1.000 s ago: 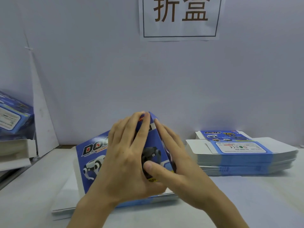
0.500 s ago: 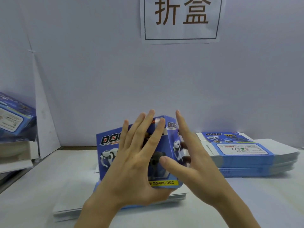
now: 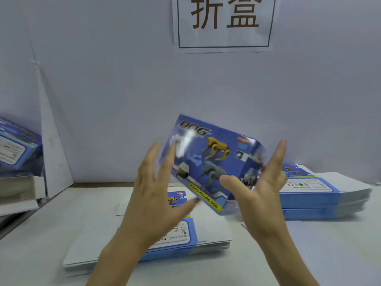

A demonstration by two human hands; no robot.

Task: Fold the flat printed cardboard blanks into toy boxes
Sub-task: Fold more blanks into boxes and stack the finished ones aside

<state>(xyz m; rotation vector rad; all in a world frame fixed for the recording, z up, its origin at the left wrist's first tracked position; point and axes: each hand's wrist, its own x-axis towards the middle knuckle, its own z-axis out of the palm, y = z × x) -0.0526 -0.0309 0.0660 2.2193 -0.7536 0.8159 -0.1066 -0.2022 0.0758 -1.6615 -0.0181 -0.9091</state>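
Two hands are up mid-frame w/ one folded box [image 3: 208, 159] between them, in the air above the table [image 3: 329, 254] and tilted, its left end higher than its right. From my end the box is blue, w/ "DOG" at the top, a yellow and a grey robot dog on the front, and a yellow strip along the bottom edge.

Left hand [image 3: 152, 201]: fingers straight and spread apart, tips at the box's left end. There's blur there, so I can't tell how firmly they touch.

Right hand [image 3: 261, 195]: fingers straight and close together along the box's right end, thumb laid across the front face near the bottom corner.

Directly under the hands, a stack of flat blanks [image 3: 212, 230] lies on the table, label side up. A 2nd stack [image 3: 321, 195], taller, sits to the right, near the wall. At far left, finished boxes [image 3: 16, 147] are piled, partly cut off by the frame edge. On the wall above is a paper sign [image 3: 224, 23] w/ two large brown characters.
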